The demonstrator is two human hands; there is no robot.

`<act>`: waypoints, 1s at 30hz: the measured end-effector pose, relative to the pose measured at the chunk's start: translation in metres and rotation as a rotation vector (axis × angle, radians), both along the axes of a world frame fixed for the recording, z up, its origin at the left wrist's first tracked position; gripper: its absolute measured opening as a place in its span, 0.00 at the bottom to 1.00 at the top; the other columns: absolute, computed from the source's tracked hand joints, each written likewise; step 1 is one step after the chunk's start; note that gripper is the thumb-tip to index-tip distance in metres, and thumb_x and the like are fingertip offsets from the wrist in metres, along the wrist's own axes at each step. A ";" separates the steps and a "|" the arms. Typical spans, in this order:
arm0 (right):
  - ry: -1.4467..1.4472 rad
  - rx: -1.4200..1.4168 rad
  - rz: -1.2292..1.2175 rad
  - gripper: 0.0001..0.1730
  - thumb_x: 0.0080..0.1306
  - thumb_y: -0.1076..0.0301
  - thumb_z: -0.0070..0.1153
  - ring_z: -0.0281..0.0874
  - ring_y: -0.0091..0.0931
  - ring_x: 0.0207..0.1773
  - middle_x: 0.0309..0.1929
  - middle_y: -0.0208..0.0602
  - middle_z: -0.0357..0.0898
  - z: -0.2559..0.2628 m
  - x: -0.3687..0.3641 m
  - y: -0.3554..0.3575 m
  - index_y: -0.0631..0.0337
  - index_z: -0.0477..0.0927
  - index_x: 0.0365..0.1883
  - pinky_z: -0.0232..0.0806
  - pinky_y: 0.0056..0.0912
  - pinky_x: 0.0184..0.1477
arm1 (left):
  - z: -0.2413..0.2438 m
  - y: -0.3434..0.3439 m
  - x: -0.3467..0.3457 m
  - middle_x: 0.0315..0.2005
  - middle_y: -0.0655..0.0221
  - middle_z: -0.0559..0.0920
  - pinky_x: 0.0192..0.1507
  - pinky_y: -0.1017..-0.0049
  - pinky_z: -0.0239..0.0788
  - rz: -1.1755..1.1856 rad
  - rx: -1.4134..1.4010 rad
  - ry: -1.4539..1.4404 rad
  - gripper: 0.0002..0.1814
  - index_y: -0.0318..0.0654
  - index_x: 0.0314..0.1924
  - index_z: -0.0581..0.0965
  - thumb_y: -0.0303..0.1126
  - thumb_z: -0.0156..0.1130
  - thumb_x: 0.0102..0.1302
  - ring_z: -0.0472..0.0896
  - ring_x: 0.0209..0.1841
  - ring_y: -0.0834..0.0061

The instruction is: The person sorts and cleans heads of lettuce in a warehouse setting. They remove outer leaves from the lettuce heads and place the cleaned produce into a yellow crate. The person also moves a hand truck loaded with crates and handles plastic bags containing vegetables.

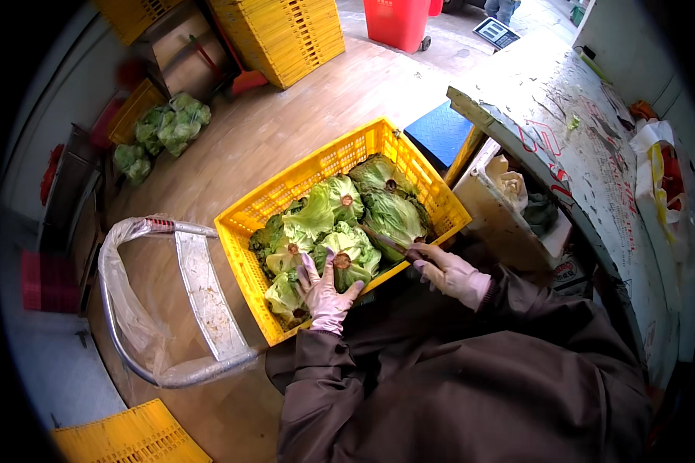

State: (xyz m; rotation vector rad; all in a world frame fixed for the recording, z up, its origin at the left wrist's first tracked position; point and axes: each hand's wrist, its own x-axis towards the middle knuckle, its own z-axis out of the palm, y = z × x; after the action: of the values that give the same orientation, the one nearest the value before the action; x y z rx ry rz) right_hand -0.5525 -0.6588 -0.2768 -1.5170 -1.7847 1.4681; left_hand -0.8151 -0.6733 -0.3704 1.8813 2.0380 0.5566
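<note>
A yellow plastic crate (307, 182) before me holds several heads of leafy lettuce (347, 249), most with the brown cut stem end up. My left hand (327, 298), in a pale thin glove, has its fingers spread against a lettuce head near the crate's near edge. My right hand (452, 275), gloved alike, grips the dark handle of a knife (385, 238). Its blade points left over the lettuces.
A metal hand-truck frame (208, 295) wrapped in clear plastic lies left of the crate. Bagged greens (179, 124) and stacked yellow crates (284, 35) stand beyond on the floor. At right are a worn table (591, 156) and a blue platform (440, 133).
</note>
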 end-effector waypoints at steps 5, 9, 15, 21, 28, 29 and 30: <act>-0.206 0.466 0.250 0.23 0.67 0.59 0.50 0.75 0.45 0.36 0.33 0.50 0.75 -0.035 -0.035 -0.006 0.62 0.66 0.55 0.68 0.42 0.37 | -0.048 0.014 0.005 0.69 0.49 0.48 0.68 0.70 0.48 0.211 0.125 -0.338 0.64 0.44 0.70 0.49 0.46 0.78 0.35 0.53 0.69 0.54; -0.307 0.470 0.251 0.20 0.66 0.60 0.50 0.74 0.46 0.32 0.29 0.49 0.74 -0.061 -0.046 0.007 0.61 0.67 0.51 0.66 0.45 0.33 | -0.024 0.028 0.016 0.64 0.57 0.61 0.68 0.73 0.51 0.281 0.032 -0.270 0.61 0.34 0.66 0.53 0.36 0.79 0.32 0.59 0.67 0.60; -0.456 0.501 0.218 0.18 0.66 0.58 0.48 0.75 0.46 0.33 0.28 0.49 0.75 -0.062 -0.077 0.044 0.60 0.67 0.48 0.67 0.47 0.32 | -0.029 0.040 0.024 0.61 0.59 0.66 0.66 0.67 0.53 0.330 -0.072 -0.179 0.55 0.36 0.62 0.62 0.40 0.80 0.32 0.60 0.65 0.57; -0.437 0.191 -0.007 0.16 0.68 0.56 0.48 0.75 0.43 0.39 0.34 0.50 0.76 -0.085 -0.075 0.133 0.62 0.73 0.41 0.66 0.40 0.41 | -0.035 0.018 0.016 0.63 0.55 0.62 0.68 0.69 0.50 0.242 -0.052 -0.340 0.59 0.36 0.66 0.55 0.36 0.80 0.34 0.60 0.65 0.57; -0.608 0.072 0.005 0.19 0.68 0.52 0.46 0.76 0.42 0.38 0.33 0.48 0.77 -0.092 -0.044 0.117 0.60 0.75 0.42 0.67 0.41 0.39 | -0.039 0.034 -0.015 0.54 0.48 0.68 0.58 0.64 0.64 0.219 -0.157 -0.798 0.50 0.25 0.59 0.63 0.55 0.74 0.45 0.72 0.53 0.56; -0.624 0.096 0.011 0.18 0.67 0.53 0.47 0.76 0.42 0.37 0.32 0.48 0.77 -0.092 -0.038 0.112 0.60 0.75 0.42 0.67 0.41 0.39 | -0.035 0.036 -0.012 0.51 0.48 0.71 0.54 0.64 0.66 0.360 -0.238 -0.569 0.47 0.22 0.56 0.65 0.53 0.73 0.48 0.74 0.50 0.57; -0.639 0.121 0.019 0.18 0.67 0.53 0.48 0.76 0.42 0.37 0.32 0.48 0.77 -0.087 -0.033 0.108 0.60 0.75 0.41 0.67 0.41 0.39 | -0.031 0.042 -0.009 0.50 0.48 0.71 0.54 0.65 0.66 0.385 -0.247 -0.588 0.46 0.21 0.55 0.65 0.52 0.72 0.49 0.74 0.49 0.57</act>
State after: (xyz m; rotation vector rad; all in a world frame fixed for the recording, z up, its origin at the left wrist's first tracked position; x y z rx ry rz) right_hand -0.5859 -0.5508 -0.3636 -2.0578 -2.1783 0.9043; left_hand -0.8241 -0.6317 -0.4018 1.0243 1.9428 0.7943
